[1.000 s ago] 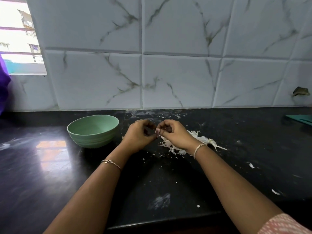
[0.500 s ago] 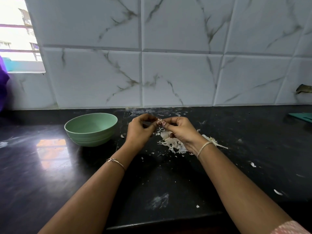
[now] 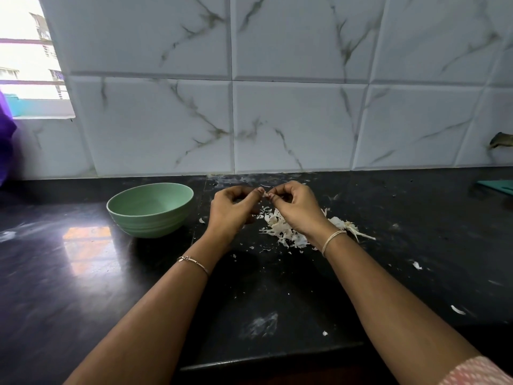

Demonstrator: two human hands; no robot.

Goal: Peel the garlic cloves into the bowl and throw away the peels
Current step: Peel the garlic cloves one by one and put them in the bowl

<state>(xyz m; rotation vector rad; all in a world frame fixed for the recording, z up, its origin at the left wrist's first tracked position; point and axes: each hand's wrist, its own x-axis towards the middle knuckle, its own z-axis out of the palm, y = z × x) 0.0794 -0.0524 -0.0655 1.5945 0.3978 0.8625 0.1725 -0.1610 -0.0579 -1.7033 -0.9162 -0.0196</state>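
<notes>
Most of what is pinched between the fingertips is hidden. Only a pale bit (image 3: 265,194) is seen where the two grips meet, and whether it is clove or skin cannot be told. The left grip (image 3: 230,209) is curled, with thumb and forefinger closed on that bit. The right grip (image 3: 297,209) is clenched on it from the other side, fingertips touching. Both are held above the black counter (image 3: 83,273), beside a heap of white garlic peels (image 3: 283,232) that is partly covered by the right wrist. The green bowl (image 3: 147,223) is set just left of the left grip. A teal object (image 3: 497,187) is cut off at the right edge.
</notes>
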